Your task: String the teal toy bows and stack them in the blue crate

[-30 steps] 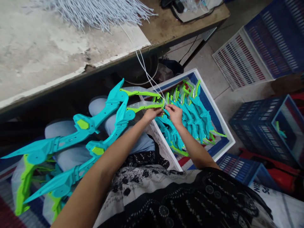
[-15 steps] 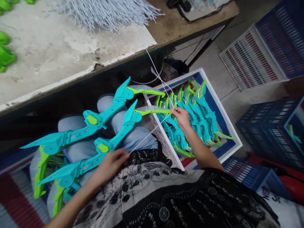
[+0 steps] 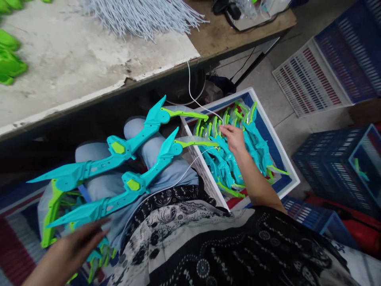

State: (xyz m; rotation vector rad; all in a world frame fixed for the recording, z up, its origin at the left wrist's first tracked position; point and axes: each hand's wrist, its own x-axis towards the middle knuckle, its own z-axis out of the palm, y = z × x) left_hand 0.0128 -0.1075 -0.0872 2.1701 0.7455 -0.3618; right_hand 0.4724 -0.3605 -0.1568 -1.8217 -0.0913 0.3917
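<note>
Two turquoise and lime toy bows lie across my lap, an upper toy bow (image 3: 119,157) and a lower toy bow (image 3: 139,186), both with clear film at their green limbs. My right hand (image 3: 234,138) pinches a white cord (image 3: 199,104) just above the lower bow's right tip. From that tip, a slack stretch of cord runs down to my lap. My left hand (image 3: 74,246), slightly blurred, has its fingers stretched out at the lower bow's left end. It covers part of the green limb there, and I see nothing held in it.
A crate (image 3: 278,159) on the right holds several similar bows. White cords (image 3: 143,18) lie bundled on the worn table (image 3: 74,59), with green parts (image 3: 12,63) at its left. Blue crates (image 3: 330,159) stand on the floor further right.
My left hand has let go of the cord and moved down left to the lower bow's left end. The cord has gone slack. My right hand has shifted slightly up and right.
</note>
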